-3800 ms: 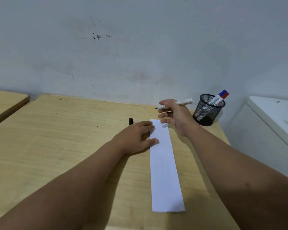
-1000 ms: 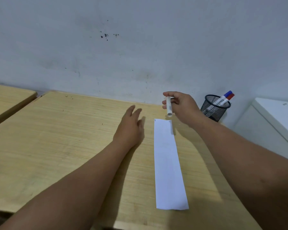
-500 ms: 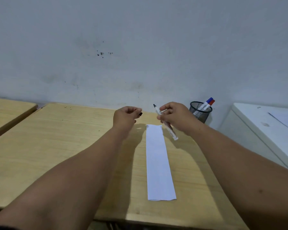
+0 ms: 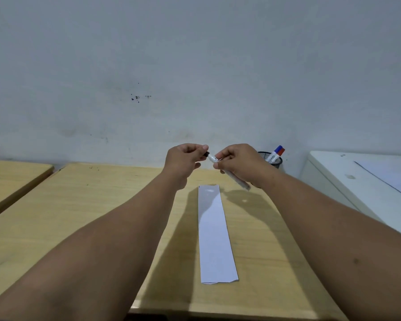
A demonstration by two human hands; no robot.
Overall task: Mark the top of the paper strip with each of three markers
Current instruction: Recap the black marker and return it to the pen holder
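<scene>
A long white paper strip [image 4: 213,230] lies flat on the wooden desk [image 4: 83,216], with a tiny black mark at its top left corner. Both hands are raised above the strip's far end. My right hand [image 4: 237,162] grips a white marker [image 4: 235,178] whose tip end points left. My left hand [image 4: 185,158] pinches the black cap [image 4: 206,154] right at that tip; the cap meets the marker's end. A black mesh pen cup [image 4: 273,159] behind my right hand holds a blue-capped marker [image 4: 275,152] and a red-capped marker [image 4: 280,152].
A grey wall rises just behind the desk. A second wooden desk [image 4: 12,177] stands at the left across a narrow gap. A white cabinet [image 4: 357,181] with a sheet of paper on top stands at the right.
My left hand picked the black cap off the desk and brought it to the marker's tip. My right hand turned the marker so its tip points left. A small black mark now shows on the strip.
</scene>
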